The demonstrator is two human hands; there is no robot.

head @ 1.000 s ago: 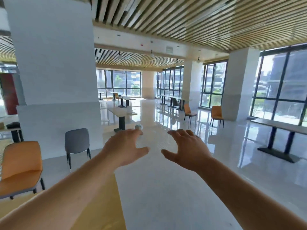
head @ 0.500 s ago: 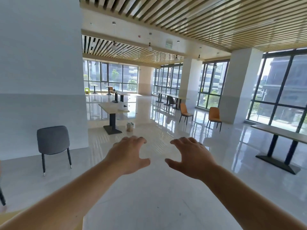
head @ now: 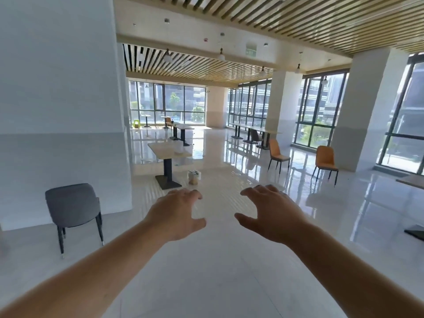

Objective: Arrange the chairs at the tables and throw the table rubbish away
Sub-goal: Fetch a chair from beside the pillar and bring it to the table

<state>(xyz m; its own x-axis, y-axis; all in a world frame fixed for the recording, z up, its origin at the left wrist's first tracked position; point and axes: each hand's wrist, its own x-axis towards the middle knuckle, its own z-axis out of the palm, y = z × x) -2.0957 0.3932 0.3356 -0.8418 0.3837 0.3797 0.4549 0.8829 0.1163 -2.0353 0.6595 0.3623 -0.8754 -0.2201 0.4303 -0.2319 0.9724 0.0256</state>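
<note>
My left hand (head: 177, 214) and my right hand (head: 267, 213) are stretched out in front of me, palms down, fingers spread, holding nothing. A grey chair (head: 72, 206) stands alone at the left, beside a white pillar (head: 62, 99). Ahead is a small pale table (head: 168, 149) on a black pedestal, with something pale lying on its top. A small bin (head: 194, 177) with rubbish in it stands on the floor right of that table's base. Two orange chairs (head: 276, 154) (head: 325, 162) stand loose on the floor at the right.
A long table (head: 254, 129) with a dark chair runs along the right windows. More tables (head: 182, 127) stand further back. A table edge (head: 411, 181) and its base show at the far right. A second pillar (head: 367, 106) rises beyond the orange chairs. The glossy white floor stretches ahead.
The view has moved forward and swung left to right past the pillar. The orange chair and yellow table at the near left have left the frame. The pale table and bin are closer.
</note>
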